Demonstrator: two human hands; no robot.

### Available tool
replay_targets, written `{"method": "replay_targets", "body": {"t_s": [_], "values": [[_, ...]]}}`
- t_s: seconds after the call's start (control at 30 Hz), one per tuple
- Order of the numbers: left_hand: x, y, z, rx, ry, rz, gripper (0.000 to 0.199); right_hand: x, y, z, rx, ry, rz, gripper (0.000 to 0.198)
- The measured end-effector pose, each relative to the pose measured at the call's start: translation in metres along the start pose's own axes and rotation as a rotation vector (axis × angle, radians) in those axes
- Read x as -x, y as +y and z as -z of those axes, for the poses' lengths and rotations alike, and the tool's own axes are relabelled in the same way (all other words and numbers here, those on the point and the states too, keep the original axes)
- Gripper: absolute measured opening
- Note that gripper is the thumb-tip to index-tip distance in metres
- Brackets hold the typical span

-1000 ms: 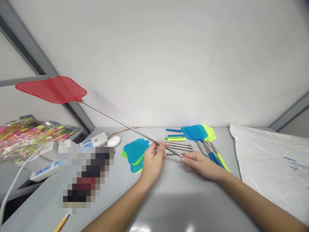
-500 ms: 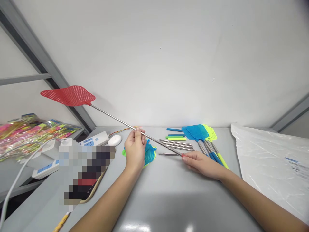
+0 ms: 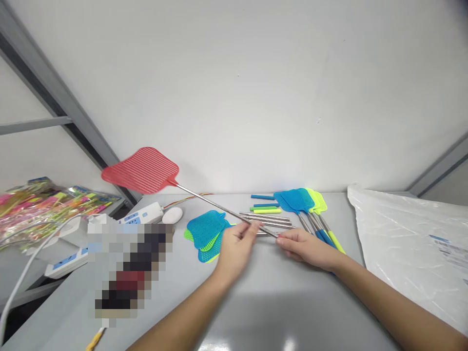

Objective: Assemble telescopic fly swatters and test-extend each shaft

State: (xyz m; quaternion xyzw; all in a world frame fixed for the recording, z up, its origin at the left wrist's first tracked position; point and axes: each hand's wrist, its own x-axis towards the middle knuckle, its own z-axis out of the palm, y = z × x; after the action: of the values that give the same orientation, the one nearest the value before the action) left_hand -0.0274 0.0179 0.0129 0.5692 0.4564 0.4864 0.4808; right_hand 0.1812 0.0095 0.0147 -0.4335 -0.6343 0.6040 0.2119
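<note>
A red fly swatter (image 3: 142, 170) with a thin metal telescopic rod slants down from the left, its perforated head raised above the table. My left hand (image 3: 239, 243) pinches the rod low down, and my right hand (image 3: 300, 248) grips its lower end, covering most of that end. Below and left of the rod lies a pile of loose blue and green swatter heads (image 3: 206, 231). Several metal rods (image 3: 268, 219) rest behind my hands. Beyond them are blue, green and yellow handle sleeves (image 3: 265, 211). Blue and yellow swatters (image 3: 302, 200) with rods and sleeves lie at the right.
A white plastic bag (image 3: 409, 243) covers the table's right side. On the left are a power strip (image 3: 142, 214), a white round object (image 3: 172, 215), a pixelated phone-like object (image 3: 133, 273) and cables. Colourful packaged items (image 3: 47, 209) lie farther left. A wall stands behind.
My left hand has slid down the rod, closer to my right hand. The red swatter head has moved right and lower and has turned. My right hand has hardly moved.
</note>
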Motion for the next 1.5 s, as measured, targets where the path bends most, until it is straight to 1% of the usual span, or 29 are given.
{"method": "replay_targets", "body": {"t_s": [0.07, 0.1, 0.17, 0.23, 0.27, 0.37, 0.43, 0.5, 0.57, 0.67, 0.73, 0.77, 0.83, 0.87, 0.9, 0.97, 1.0, 1.07, 1.1, 1.17, 1.23, 1.3, 1.33, 1.4, 1.47, 1.5], "values": [[0.002, -0.001, -0.005, 0.015, -0.073, 0.022, 0.043, -0.001, 0.000, -0.002, 0.000, 0.005, -0.007, 0.047], [0.002, -0.001, -0.006, 0.028, -0.086, 0.027, 0.043, -0.001, 0.000, -0.003, -0.008, 0.010, -0.008, 0.047], [0.000, 0.000, -0.005, 0.040, -0.064, 0.010, 0.043, -0.002, -0.001, -0.007, -0.051, 0.018, -0.003, 0.046], [-0.006, 0.003, 0.001, 0.076, 0.011, -0.032, 0.044, -0.002, -0.002, -0.011, -0.096, 0.024, 0.007, 0.046], [-0.009, 0.005, 0.006, 0.117, 0.076, -0.055, 0.045, -0.002, -0.003, -0.012, -0.106, 0.023, 0.007, 0.046], [-0.021, 0.012, 0.023, 0.263, 0.327, -0.129, 0.047, -0.001, -0.005, -0.014, -0.076, 0.007, -0.006, 0.046], [-0.028, 0.018, 0.035, 0.315, 0.458, -0.192, 0.043, 0.000, -0.006, -0.013, -0.055, -0.004, -0.007, 0.046], [-0.035, 0.023, 0.045, 0.331, 0.518, -0.247, 0.037, 0.001, -0.007, -0.012, -0.050, -0.010, -0.007, 0.046], [-0.039, 0.025, 0.051, 0.337, 0.528, -0.274, 0.034, 0.001, -0.007, -0.011, -0.041, -0.017, -0.013, 0.047], [-0.037, 0.021, 0.047, 0.331, 0.531, -0.256, 0.032, 0.001, -0.005, -0.010, -0.005, -0.022, -0.022, 0.047], [-0.029, 0.014, 0.035, 0.243, 0.498, -0.184, 0.034, 0.000, -0.002, -0.009, 0.003, -0.010, -0.030, 0.047], [-0.023, 0.010, 0.027, 0.169, 0.450, -0.131, 0.036, 0.000, -0.001, -0.009, -0.003, -0.002, -0.029, 0.047], [-0.009, 0.005, 0.010, 0.040, 0.225, -0.047, 0.039, -0.001, 0.001, -0.009, -0.022, 0.004, -0.012, 0.046], [-0.003, 0.005, 0.003, 0.018, 0.112, -0.029, 0.040, -0.002, 0.001, -0.009, -0.026, 0.001, 0.000, 0.047], [0.002, 0.005, -0.002, 0.010, 0.026, -0.021, 0.041, -0.002, 0.001, -0.009, -0.023, -0.004, 0.014, 0.047], [0.007, 0.007, -0.006, -0.005, -0.050, -0.037, 0.041, -0.002, -0.001, -0.010, -0.012, -0.007, 0.037, 0.047], [0.007, 0.008, -0.005, -0.006, -0.051, -0.051, 0.040, -0.002, -0.002, -0.010, -0.012, -0.005, 0.043, 0.047], [0.001, 0.011, 0.001, 0.038, 0.008, -0.075, 0.040, -0.001, -0.003, -0.011, -0.023, 0.002, 0.046, 0.047], [-0.003, 0.011, 0.005, 0.092, 0.063, -0.082, 0.041, -0.001, -0.003, -0.011, -0.034, 0.007, 0.038, 0.047], [-0.012, 0.014, 0.014, 0.240, 0.207, -0.097, 0.044, -0.001, -0.004, -0.012, -0.053, 0.021, 0.005, 0.047], [-0.020, 0.018, 0.022, 0.377, 0.367, -0.140, 0.044, -0.001, -0.003, -0.012, -0.069, 0.031, -0.018, 0.046], [-0.025, 0.023, 0.029, 0.437, 0.490, -0.194, 0.041, -0.001, -0.003, -0.013, -0.075, 0.025, -0.024, 0.046], [-0.027, 0.025, 0.031, 0.438, 0.526, -0.211, 0.039, -0.001, -0.003, -0.013, -0.069, 0.021, -0.021, 0.045], [-0.029, 0.026, 0.033, 0.408, 0.556, -0.211, 0.037, -0.001, -0.002, -0.013, -0.041, 0.018, -0.015, 0.045], [-0.027, 0.022, 0.031, 0.354, 0.554, -0.184, 0.034, -0.002, -0.002, -0.013, -0.013, 0.023, -0.005, 0.046], [-0.025, 0.019, 0.028, 0.317, 0.532, -0.162, 0.034, -0.002, -0.002, -0.014, -0.008, 0.032, -0.001, 0.046]]}}
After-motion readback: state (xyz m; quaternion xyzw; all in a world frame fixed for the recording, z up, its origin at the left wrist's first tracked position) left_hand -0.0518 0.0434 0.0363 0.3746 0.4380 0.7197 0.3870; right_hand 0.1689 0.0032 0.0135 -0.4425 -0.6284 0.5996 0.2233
